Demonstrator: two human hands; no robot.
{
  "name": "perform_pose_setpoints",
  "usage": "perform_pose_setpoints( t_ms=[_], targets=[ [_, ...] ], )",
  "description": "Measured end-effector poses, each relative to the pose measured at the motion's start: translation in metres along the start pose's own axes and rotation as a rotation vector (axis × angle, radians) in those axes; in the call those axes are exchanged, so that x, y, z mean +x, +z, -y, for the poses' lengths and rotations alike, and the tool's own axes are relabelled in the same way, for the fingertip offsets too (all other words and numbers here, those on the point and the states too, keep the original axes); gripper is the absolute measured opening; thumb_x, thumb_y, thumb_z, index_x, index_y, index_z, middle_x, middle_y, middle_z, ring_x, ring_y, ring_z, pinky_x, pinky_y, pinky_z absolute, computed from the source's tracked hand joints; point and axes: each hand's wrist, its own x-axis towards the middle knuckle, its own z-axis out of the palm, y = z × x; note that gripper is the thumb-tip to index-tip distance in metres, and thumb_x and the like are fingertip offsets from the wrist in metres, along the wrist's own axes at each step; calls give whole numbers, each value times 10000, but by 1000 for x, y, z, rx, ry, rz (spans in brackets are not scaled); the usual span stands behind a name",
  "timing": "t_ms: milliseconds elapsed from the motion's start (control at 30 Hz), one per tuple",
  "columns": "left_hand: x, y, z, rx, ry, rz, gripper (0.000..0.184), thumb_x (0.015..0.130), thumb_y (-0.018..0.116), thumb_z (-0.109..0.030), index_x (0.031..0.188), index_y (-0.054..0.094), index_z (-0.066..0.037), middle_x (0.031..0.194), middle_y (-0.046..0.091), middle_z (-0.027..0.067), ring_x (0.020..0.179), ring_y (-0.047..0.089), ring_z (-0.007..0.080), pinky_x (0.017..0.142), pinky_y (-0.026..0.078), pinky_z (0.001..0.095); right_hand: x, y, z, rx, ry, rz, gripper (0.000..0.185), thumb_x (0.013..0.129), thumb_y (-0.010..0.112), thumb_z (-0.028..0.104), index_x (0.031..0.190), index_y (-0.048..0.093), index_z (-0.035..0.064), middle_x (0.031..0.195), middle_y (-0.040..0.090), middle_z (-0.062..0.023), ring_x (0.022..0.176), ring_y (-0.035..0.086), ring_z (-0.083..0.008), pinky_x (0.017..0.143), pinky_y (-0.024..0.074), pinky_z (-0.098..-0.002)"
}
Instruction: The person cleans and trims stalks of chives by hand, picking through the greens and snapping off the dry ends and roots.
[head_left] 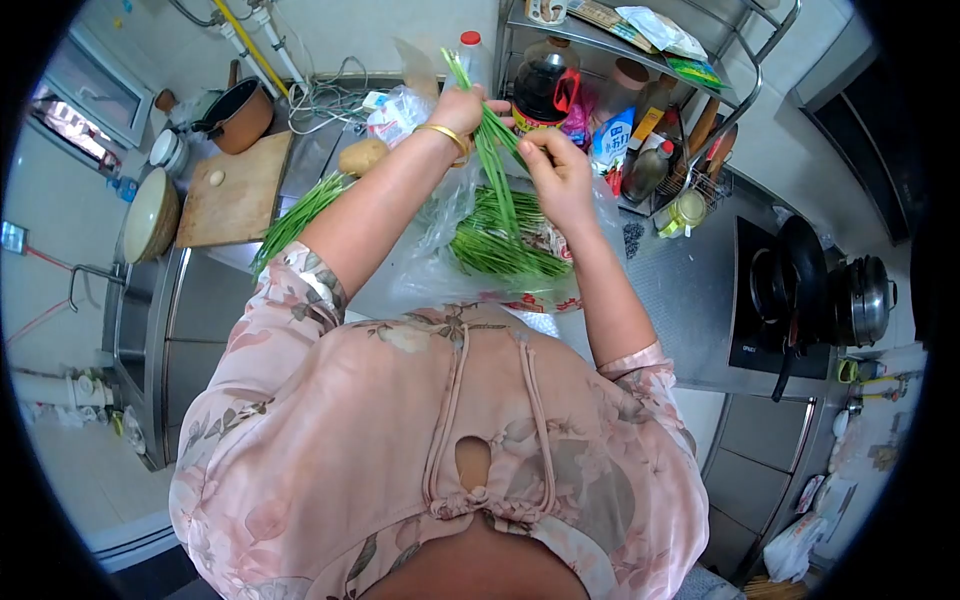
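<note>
Counter (pixel 685 300): cutting board (pixel 238 205), potato (pixel 362 157) (beside green stalks (pixel 300 217)).

The metal counter (pixel 685 300) bears a wooden board (pixel 245 190), green stalks (pixel 300 220) and a plastic bag (pixel 428 268)

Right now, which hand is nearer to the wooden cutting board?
Left: the left hand is to the right of the wooden cutting board, holding green stalks; the right hand, also on the stalks, is farther right.

On the tabletop (pixel 680 290), stalks (pixel 490 245) are lying on a plastic bag (pixel 425 262); a cutting board (pixel 245 190) is resting left, a stove (pixel 750 335) sitting right, a rack (pixel 600 46) standing at the far side.
</note>
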Motion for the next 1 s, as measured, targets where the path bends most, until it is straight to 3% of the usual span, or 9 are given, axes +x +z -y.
perform_pose_setpoints(
  t_ms=[100, 200, 333, 367, 500, 700, 800, 900, 1000],
  targets=[
    [7, -6, -3, -120, -29, -50, 388, 936, 261, -206, 1236, 193, 30, 1055, 539, 221, 865, 593, 317, 670, 538, 420, -3, -14, 2, 96, -93, -81, 109, 858, 517, 121, 882, 545, 19, 730, 521, 11, 604, 428, -51, 541, 361, -188],
    [8, -14, -10, -154, -30, -65, 388, 939, 244, -195, 1253, 185, 25, 1080, 521, 223, 883, 584, 328, 727, 523, 440, -11, -39, 31, 348, 265, 79, 123, 876, 483, 128, 951, 525, 40, 715, 506, 21, 595, 414, -41, 520, 344, -185],
    [11, -18, -11, -186, -16, -69, 385, 938, 250, -182, 1272, 186, -2, 1117, 492, 233, 906, 573, 345, 730, 519, 455, -26, -41, 46, 242, 425, 361, 169, 871, 457, 93, 1022, 517, 47, 704, 492, 27, 531, 400, -49, 481, 330, -196],
    [11, -18, -11, -195, -19, -65, 385, 937, 252, -180, 1274, 185, -7, 1120, 489, 234, 909, 572, 346, 730, 519, 457, -32, -34, 25, 101, 319, 344, 203, 841, 509, 120, 1023, 529, 31, 662, 491, 13, 501, 393, -68, 469, 337, -220],
    [7, -13, -12, -211, -24, -55, 383, 935, 257, -174, 1275, 186, -14, 1118, 489, 233, 911, 572, 347, 729, 518, 466, -35, -16, 18, -256, 312, 295, 297, 759, 627, 203, 991, 555, 31, 535, 425, -19, 498, 399, -89, 473, 345, -254],
    [0, -8, -12, -208, -6, -74, 373, 933, 270, -178, 1259, 204, -11, 1095, 504, 224, 896, 580, 340, 728, 522, 455, -25, -2, 21, -361, 112, 232, 280, 716, 636, 176, 943, 560, 31, 608, 515, -84, 523, 500, -196, 488, 380, -313],
    [5, -6, -9, -237, -20, -81, 355, 932, 274, -182, 1230, 228, 6, 1086, 510, 220, 892, 582, 335, 723, 524, 448, -21, 11, 20, -554, -216, 65, 204, 716, 619, 167, 867, 570, 39, 652, 548, -115, 583, 539, -277, 524, 407, -369],
    [3, -5, -9, -229, -31, -71, 352, 932, 278, -195, 1205, 244, 23, 1085, 514, 216, 891, 583, 332, 710, 525, 452, -18, 13, 12, -628, -147, 58, 164, 722, 598, 153, 839, 567, 44, 712, 573, -139, 650, 559, -314, 564, 424, -396],
    [-7, -4, -13, -127, -16, -71, 364, 932, 282, -211, 1207, 243, 24, 1081, 519, 207, 894, 583, 329, 698, 525, 460, -9, 5, 6, -492, 105, 126, 128, 729, 572, 119, 837, 571, 51, 752, 582, -134, 659, 559, -313, 568, 430, -394]
  ],
)
